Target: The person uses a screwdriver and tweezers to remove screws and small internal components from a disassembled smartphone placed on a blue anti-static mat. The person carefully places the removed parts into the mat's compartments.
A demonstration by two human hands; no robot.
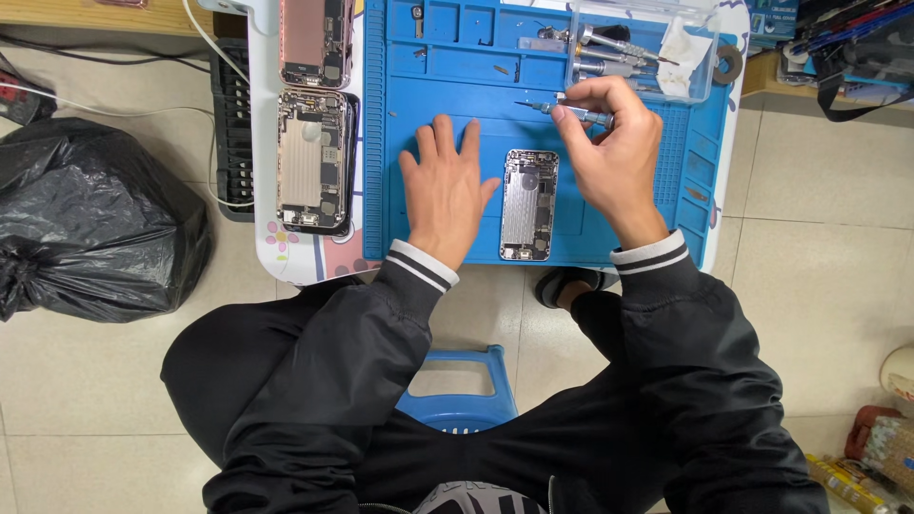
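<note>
Near the mat's (666, 171) front edge, left hand (443, 190) lies flat, empty; right hand (609, 152) pinches 1 screwdriver (571, 111) — keep it upright over the phone (529, 205).

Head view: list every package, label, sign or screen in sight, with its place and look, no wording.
Clear plastic box: top right of the blue mat, rectangular, holds screwdrivers and a white cloth.
Blue printed packet: top right edge, partly cut off.
Yellow packets: floor, bottom right corner.
No lit screens; the opened phones show only their insides.

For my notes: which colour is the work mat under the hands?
Blue; the mat shows best in the head view.
</note>
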